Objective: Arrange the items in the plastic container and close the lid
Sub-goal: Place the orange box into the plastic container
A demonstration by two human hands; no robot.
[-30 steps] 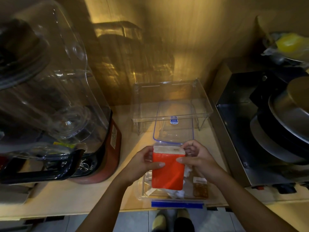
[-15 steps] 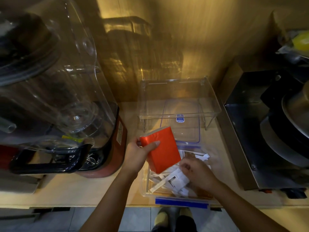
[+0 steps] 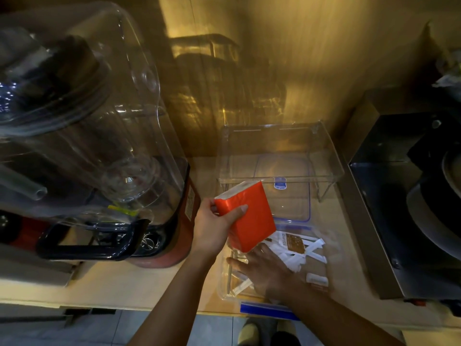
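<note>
On the pale wooden counter (image 3: pixel 129 283) at lower centre, the clear plastic container (image 3: pixel 224 290) held white sachets (image 3: pixel 294 255); the right hand (image 3: pixel 264 270) lay spread inside, the left hand (image 3: pixel 214 228) gripped an orange packet (image 3: pixel 249 216) above.

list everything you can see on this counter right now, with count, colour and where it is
Blender: one, clear jar on red base, left.
Container: one, clear with blue clip, front edge of counter.
Sachets: several, white and brown, inside container.
Lid: one, clear with blue rim, behind container.
Riser: one, clear, over the lid, by the wall.
Packet: one, orange, held tilted above container.
Appliance: one, dark metal, right.
Left hand: grips packet.
Right hand: flat inside container, on the sachets.
</note>
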